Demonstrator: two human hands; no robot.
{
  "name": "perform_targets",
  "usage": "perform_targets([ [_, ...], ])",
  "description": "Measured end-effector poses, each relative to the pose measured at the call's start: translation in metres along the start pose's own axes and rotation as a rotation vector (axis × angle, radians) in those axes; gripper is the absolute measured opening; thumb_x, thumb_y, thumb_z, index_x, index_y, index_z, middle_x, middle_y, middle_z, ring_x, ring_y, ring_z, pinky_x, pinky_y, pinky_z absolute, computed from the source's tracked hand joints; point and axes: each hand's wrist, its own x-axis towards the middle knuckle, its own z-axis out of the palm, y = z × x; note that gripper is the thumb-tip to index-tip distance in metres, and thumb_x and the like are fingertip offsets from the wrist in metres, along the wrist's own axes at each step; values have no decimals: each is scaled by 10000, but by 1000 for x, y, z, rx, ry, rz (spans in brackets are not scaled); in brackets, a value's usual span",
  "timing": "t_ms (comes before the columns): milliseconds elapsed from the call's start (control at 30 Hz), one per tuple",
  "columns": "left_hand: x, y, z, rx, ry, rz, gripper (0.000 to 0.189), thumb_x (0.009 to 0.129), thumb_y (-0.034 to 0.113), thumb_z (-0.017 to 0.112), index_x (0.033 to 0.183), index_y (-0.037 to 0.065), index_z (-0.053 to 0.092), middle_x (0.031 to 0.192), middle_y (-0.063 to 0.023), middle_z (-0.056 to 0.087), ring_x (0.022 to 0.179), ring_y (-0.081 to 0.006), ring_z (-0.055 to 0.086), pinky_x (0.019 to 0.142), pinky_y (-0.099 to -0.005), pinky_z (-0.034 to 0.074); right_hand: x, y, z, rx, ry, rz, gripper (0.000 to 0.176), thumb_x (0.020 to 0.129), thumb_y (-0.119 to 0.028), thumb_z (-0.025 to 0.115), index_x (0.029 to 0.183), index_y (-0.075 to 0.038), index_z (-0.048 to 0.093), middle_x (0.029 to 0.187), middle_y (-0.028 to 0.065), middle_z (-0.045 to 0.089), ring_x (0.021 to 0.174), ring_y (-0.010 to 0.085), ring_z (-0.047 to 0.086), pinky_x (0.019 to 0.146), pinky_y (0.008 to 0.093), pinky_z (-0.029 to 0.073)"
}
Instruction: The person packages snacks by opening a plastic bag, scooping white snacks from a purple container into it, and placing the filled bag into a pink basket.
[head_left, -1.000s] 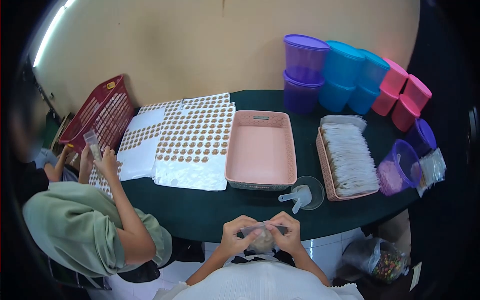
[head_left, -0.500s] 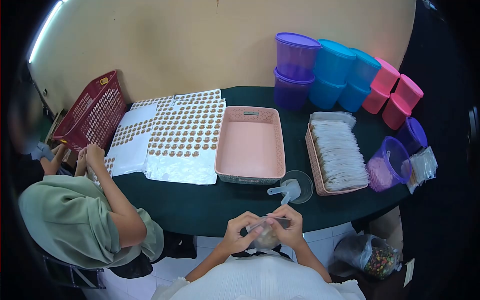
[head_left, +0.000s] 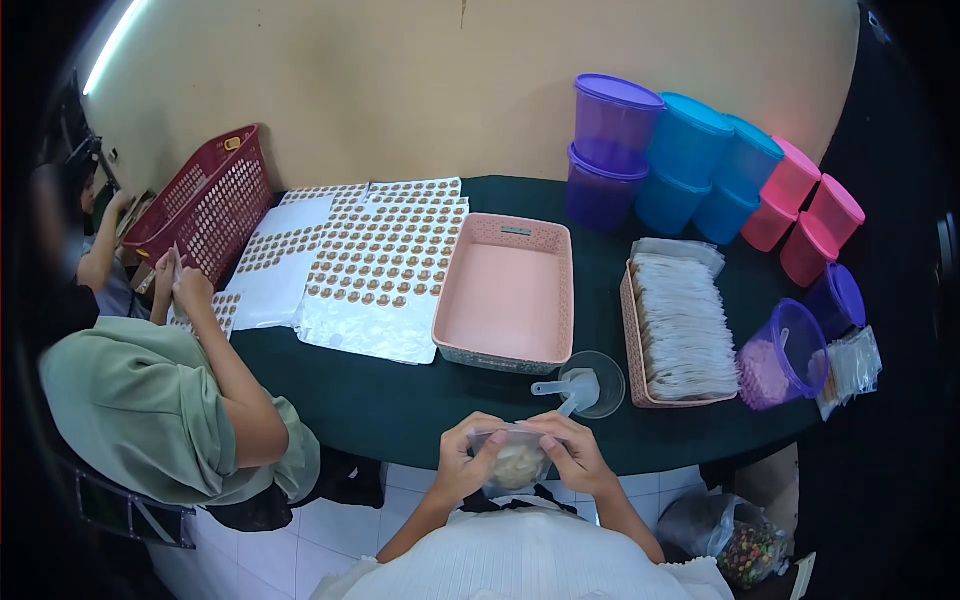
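A small clear plastic pouch with pale, cream-coloured pieces inside hangs upright between my hands, close to my chest at the table's front edge. My left hand pinches its upper left corner between thumb and fingers. At the upper right corner my right hand grips it the same way. Just beyond my fingers stands a clear round bowl with a white scoop in it. A second pale handle pokes out near my right fingers; what it belongs to is partly hidden.
A pink basket stands ahead, sticker sheets to its left. Flat packets fill a narrow basket at right, beside a purple tub of pink pieces. Lidded containers line the back. A co-worker sits at left.
My hands have moved apart slightly along the pouch's top, and its front now faces me more fully. The view has shifted a little. The co-worker's hands have risen with something pale.
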Motion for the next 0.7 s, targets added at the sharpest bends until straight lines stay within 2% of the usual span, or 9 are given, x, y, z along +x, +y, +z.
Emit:
perform_targets([
  [67,2,3,1,-48,-14,-60,101,799,48,542,798,-36,599,740,-105,586,675,-162,553,612,-238,431,-3,9,-9,-28,-2,26,155,807,-55,514,917,25,589,811,130,598,757,199,572,691,285,439],
  [133,3,4,3,140,-60,142,179,848,93,473,815,-41,586,754,-98,576,656,-125,522,582,-222,410,-4,12,-11,-54,-5,57,163,810,-62,512,923,27,591,829,134,601,765,204,573,702,289,437],
  [233,-3,-4,3,165,35,90,175,849,79,462,820,-50,577,763,-96,573,656,-114,514,580,-220,407,-4,12,-8,-48,28,118,162,804,-67,526,913,28,597,834,135,604,747,203,569,703,283,434],
  [400,-6,-11,-6,113,34,4,189,857,89,449,806,-44,573,769,-101,571,653,-109,510,577,-223,407,3,14,-14,-108,-100,-51,140,774,-58,562,881,4,627,842,106,604,707,177,545,650,274,431],
  [467,-6,-10,-8,21,-28,-58,115,812,66,526,787,-33,581,770,-101,580,667,-126,539,593,-226,424,-1,15,-19,-90,-107,-19,134,773,-68,568,869,-2,634,835,99,601,713,170,542,644,266,430],
  [500,-5,-9,-7,20,-30,-60,115,812,66,526,787,-33,581,770,-101,580,667,-126,539,593,-226,424,-2,16,-21,-74,-114,10,129,772,-78,573,856,-8,642,828,92,599,719,162,539,637,259,429],
  [567,-3,-7,-4,71,-131,97,62,724,20,628,765,-23,609,751,-106,607,680,-152,573,619,-245,446,-5,11,-23,-89,-152,2,121,758,-70,583,842,-8,645,820,91,597,713,161,543,632,254,431],
  [700,-5,-13,4,-69,-173,39,111,645,-20,687,741,-10,632,743,-111,624,680,-167,590,624,-254,462,-12,8,-21,-19,-141,41,139,724,-51,616,859,-27,645,804,85,580,674,151,544,598,243,432],
])
